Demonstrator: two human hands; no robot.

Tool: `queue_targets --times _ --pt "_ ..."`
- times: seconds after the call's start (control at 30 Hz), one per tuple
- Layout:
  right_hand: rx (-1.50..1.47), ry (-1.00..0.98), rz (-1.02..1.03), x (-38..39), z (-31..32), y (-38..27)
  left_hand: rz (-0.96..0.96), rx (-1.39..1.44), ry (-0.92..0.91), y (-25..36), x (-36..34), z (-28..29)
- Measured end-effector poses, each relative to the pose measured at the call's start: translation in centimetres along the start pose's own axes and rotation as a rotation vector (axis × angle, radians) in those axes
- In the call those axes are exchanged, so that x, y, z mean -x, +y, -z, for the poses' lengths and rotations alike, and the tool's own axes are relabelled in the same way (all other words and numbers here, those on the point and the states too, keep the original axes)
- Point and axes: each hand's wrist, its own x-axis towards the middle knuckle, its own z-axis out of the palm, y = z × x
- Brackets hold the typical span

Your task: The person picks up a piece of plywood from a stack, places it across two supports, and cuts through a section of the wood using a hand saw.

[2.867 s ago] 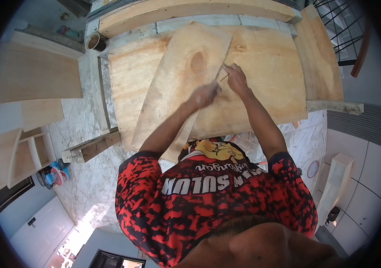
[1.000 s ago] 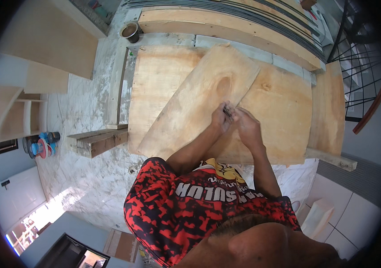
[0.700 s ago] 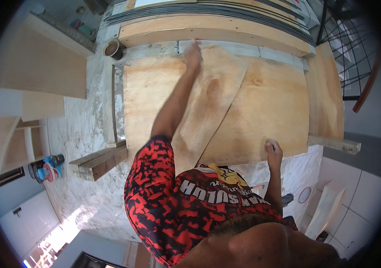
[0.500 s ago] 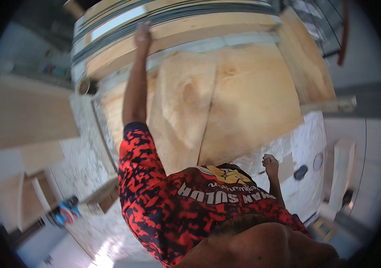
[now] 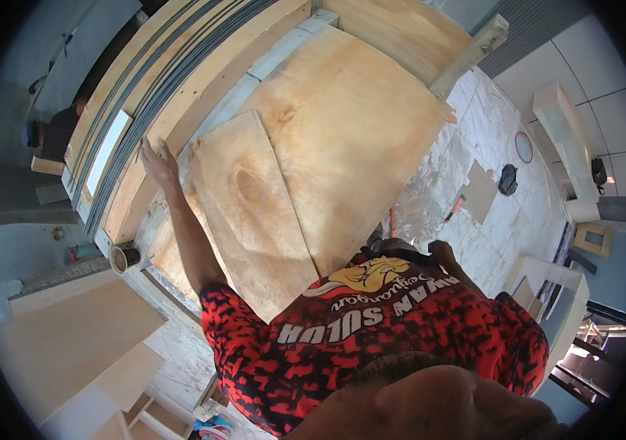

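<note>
My left hand (image 5: 157,164) reaches forward with fingers stretched out, resting at a pale wooden beam (image 5: 203,95) beside a bundle of dark grey strips (image 5: 170,73). Nothing shows in its grip. In front of me a smaller plywood piece (image 5: 251,213) with a large knot mark lies on a bigger plywood sheet (image 5: 357,125), its edge slanting across it. My right hand (image 5: 443,255) hangs near my waist, away from the wood, its fingers curled in shadow; I see no object in it.
A round container (image 5: 124,258) stands at the bench's left corner. Wooden panels (image 5: 71,337) lie lower left. On the marbled floor to the right are an orange-handled tool (image 5: 455,208) and a black bundle (image 5: 508,180). A timber end (image 5: 489,37) juts out far right. Another person (image 5: 60,136) is at far left.
My view has turned, so the bench now slants to the upper right. My left hand has shifted from the strips toward the beam's edge. The plywood pieces keep their arrangement.
</note>
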Motion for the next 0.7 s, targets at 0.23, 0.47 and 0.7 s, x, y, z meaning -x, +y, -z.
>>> queue_targets --times 0.23,0.47,0.7 --pt "-1.001 -0.034 -0.415 -9.8 4.4 -0.8 0.344 -0.012 -0.169 6.8 19.7 9.1" --pt "-1.567 0.170 -0.414 -18.2 13.0 -2.3 0.648 -0.459 -0.138 12.3 37.9 22.3" --pt "-1.871 0.131 -0.306 -20.5 19.5 -4.5 1.273 -0.456 -0.025 20.0 47.3 27.3"
